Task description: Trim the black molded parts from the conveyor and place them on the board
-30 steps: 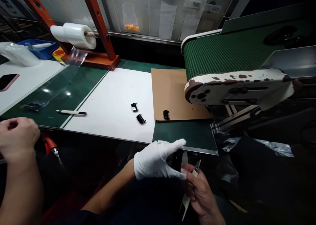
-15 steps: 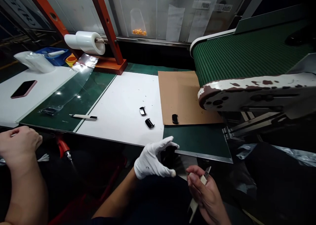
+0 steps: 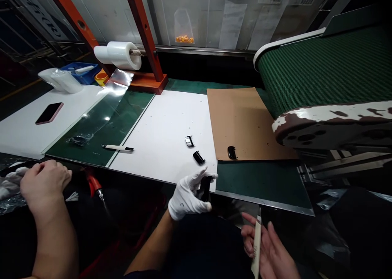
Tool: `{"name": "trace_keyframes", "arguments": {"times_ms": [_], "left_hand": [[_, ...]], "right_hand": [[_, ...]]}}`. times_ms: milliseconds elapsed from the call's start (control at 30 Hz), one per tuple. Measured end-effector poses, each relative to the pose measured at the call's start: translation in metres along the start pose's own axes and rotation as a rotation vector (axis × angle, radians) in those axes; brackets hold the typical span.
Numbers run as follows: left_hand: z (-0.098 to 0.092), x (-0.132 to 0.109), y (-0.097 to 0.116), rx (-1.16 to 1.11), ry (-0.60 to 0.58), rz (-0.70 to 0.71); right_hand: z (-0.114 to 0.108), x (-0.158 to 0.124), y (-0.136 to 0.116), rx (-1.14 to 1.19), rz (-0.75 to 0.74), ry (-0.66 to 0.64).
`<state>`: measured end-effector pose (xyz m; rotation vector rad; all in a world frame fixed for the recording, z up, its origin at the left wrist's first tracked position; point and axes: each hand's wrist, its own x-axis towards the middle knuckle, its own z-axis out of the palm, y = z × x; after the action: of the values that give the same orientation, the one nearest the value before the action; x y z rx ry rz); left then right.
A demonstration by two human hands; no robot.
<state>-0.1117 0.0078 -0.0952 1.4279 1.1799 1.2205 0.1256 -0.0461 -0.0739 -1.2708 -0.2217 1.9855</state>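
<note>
My left hand [image 3: 188, 196], in a white glove, grips a small glossy black plastic part [image 3: 205, 188] between thumb and fingers at the table's front edge. My bare right hand [image 3: 263, 244] is lower right, palm turned up and fingers loosely spread, with a cream-handled utility knife [image 3: 257, 246] lying across it, blade upward. Two similar black parts, one [image 3: 189, 141] with a bright reflection and another [image 3: 199, 157] nearer me, rest on the white sheet [image 3: 165, 124]. Another black part [image 3: 232, 152] sits on the brown cardboard [image 3: 245, 120].
A co-worker's hand [image 3: 45, 181] is at the left edge. A second knife [image 3: 118, 148] lies by a strip of clear film [image 3: 107, 107] from a roll [image 3: 122, 55] on an orange stand. A phone [image 3: 49, 113] lies left. The green conveyor [image 3: 321, 75] overhangs the right side.
The view has shifted, so the table appears further right. My left hand has closed in around the black part. My right hand has turned palm up, its fingers looser around the knife.
</note>
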Motion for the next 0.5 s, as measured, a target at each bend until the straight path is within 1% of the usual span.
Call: {"name": "trace_keyframes", "arguments": {"times_ms": [100, 200, 300, 400, 500], "left_hand": [[-0.034, 0.007, -0.005, 0.227, -0.012, -0.064], [-0.071, 0.019, -0.015, 0.440, 0.001, -0.164], [-0.100, 0.029, -0.026, 0.606, 0.011, -0.279], [-0.116, 0.031, -0.029, 0.731, 0.023, -0.374], [-0.119, 0.028, -0.020, 0.825, 0.089, -0.427]], "right_hand": [[-0.006, 0.000, 0.000, -0.007, 0.050, -0.021], [-0.011, 0.002, 0.001, -0.020, 0.063, -0.016], [-0.015, 0.004, 0.001, 0.006, 0.070, 0.012], [-0.020, 0.005, 0.000, 0.014, 0.086, 0.009], [-0.027, 0.006, -0.001, -0.001, 0.087, -0.028]]}}
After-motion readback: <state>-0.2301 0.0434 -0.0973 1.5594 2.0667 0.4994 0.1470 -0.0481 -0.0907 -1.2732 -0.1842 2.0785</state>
